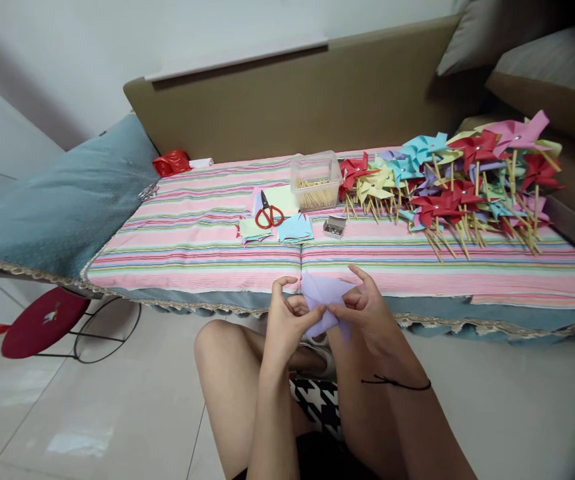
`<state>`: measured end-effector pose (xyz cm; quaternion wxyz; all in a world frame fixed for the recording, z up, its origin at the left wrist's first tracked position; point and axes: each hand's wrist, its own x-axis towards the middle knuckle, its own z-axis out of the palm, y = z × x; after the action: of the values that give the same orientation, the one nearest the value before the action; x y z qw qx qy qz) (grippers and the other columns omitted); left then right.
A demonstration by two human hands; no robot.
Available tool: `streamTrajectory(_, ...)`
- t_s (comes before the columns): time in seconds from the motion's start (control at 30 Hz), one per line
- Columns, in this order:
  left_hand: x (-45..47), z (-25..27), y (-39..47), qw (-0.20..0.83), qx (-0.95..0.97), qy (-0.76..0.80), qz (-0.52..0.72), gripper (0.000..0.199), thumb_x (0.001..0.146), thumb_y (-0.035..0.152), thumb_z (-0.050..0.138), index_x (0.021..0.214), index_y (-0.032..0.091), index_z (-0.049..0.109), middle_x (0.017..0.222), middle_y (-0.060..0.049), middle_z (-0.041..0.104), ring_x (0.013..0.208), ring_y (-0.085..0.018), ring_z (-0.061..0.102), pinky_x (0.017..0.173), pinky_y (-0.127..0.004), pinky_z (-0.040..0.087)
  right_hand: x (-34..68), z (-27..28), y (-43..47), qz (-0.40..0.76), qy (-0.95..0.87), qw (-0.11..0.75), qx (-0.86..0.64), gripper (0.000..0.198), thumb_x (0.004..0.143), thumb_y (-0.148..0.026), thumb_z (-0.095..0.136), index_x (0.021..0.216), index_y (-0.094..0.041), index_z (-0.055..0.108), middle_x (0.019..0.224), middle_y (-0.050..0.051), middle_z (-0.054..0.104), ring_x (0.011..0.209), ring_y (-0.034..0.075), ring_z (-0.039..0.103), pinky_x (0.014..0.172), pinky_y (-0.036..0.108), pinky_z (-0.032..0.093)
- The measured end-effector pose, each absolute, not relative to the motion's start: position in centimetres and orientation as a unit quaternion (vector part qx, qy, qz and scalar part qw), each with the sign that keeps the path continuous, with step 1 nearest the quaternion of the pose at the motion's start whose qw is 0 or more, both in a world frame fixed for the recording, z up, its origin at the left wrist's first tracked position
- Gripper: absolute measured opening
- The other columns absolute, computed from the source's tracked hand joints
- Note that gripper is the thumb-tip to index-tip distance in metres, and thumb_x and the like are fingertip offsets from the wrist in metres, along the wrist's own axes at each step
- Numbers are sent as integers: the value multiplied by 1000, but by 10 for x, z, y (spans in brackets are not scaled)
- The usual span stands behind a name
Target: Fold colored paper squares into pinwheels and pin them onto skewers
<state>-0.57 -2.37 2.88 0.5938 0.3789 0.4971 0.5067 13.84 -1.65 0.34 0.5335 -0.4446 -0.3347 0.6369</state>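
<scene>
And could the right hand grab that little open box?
Probably yes: nothing seems to block the way to the little open box, though the right hand is holding the purple paper.

on the seat cover, paper stacks lie with scissors on top at left. the container, with sticks inside, stands behind the pin box. pinwheels lie right of both. before the seat edge, a paper piece is between left hand and right hand.
</scene>
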Motion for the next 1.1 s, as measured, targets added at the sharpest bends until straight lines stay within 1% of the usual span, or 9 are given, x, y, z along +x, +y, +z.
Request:
streamTrajectory(0.1, -6, 25, -22, 642, 308, 424, 559, 61, 62, 34, 79, 108, 21, 41, 76, -1, 70, 65, -12, 64, 65, -23, 47, 136, 6, -13, 618, -270, 591, -443, 92, 56, -23, 82, 133, -20, 33, 58, -10, 57, 55, 10, 56, 56, 23, 47)
streamTrajectory(0.17, -2, 22, -21, 664, 280, 373, 585, 65, 61, 38, 80, 112, 21, 43, 95, -7, 70, 87, -15, 65, 80, -27, 48, 133, 6, -11, 585, -232, 636, -446, 81, 55, -24, 82, 124, -22, 39, 69, -7, 62, 64, 12, 61, 61, 25, 50)
streamTrajectory(0.23, 6, 19, -21, 668, 280, 359, 589, 74, 55, 32, 84, 115, 22, 43, 103, -6, 67, 95, -16, 64, 84, -26, 46, 129, 5, -9, 563, -216, 661, -447, 74, 58, -25, 82, 118, -25, 40, 78, -4, 65, 73, 14, 64, 65, 27, 52)
streamTrajectory(0.3, 18, 18, -21, 650, 276, 380, 597, 76, 51, 21, 86, 114, 23, 44, 94, -1, 66, 86, -13, 64, 79, -23, 46, 125, 3, -10, 554, -213, 671, -443, 72, 60, -25, 81, 119, -26, 38, 82, -3, 67, 76, 15, 66, 69, 31, 53)
streamTrajectory(0.47, 43, 18, -21, 576, 210, 424, 667, 54, 63, 20, 79, 103, 22, 43, 74, 5, 63, 64, -7, 60, 67, -19, 45, 110, 1, -15, 541, -182, 699, -431, 79, 58, -22, 81, 120, -25, 33, 72, -6, 69, 66, 13, 65, 74, 33, 53)
streamTrajectory(0.7, 41, 22, -18, 502, 151, 479, 704, 63, 55, 20, 82, 102, 20, 40, 65, 6, 63, 54, -9, 60, 60, -20, 44, 106, 11, -17, 551, -175, 683, -447, 82, 55, -24, 81, 123, -23, 37, 63, -8, 67, 59, 13, 64, 63, 27, 50)
streamTrajectory(0.83, 25, 20, -16, 524, 174, 502, 666, 68, 51, 18, 83, 101, 20, 38, 62, 6, 64, 50, -9, 59, 57, -21, 46, 132, 11, -13, 600, -239, 629, -433, 60, 66, -33, 77, 118, -22, 51, 77, -1, 70, 69, 15, 66, 67, 29, 51)
streamTrajectory(0.97, 11, 19, -18, 555, 240, 529, 596, 66, 52, 17, 83, 98, 21, 37, 52, 10, 60, 41, -7, 53, 51, -19, 44, 152, 4, -11, 569, -313, 596, -472, 45, 65, -28, 79, 106, -21, 64, 82, 0, 70, 78, 15, 65, 72, 28, 50)
streamTrajectory(1.1, 10, 21, -21, 551, 256, 539, 584, 64, 52, 17, 81, 97, 22, 36, 57, 5, 66, 44, -8, 56, 50, -18, 45, 151, -2, -13, 527, -382, 602, -463, 25, 68, -24, 77, 91, -22, 70, 84, 2, 71, 80, 16, 66, 76, 31, 51)
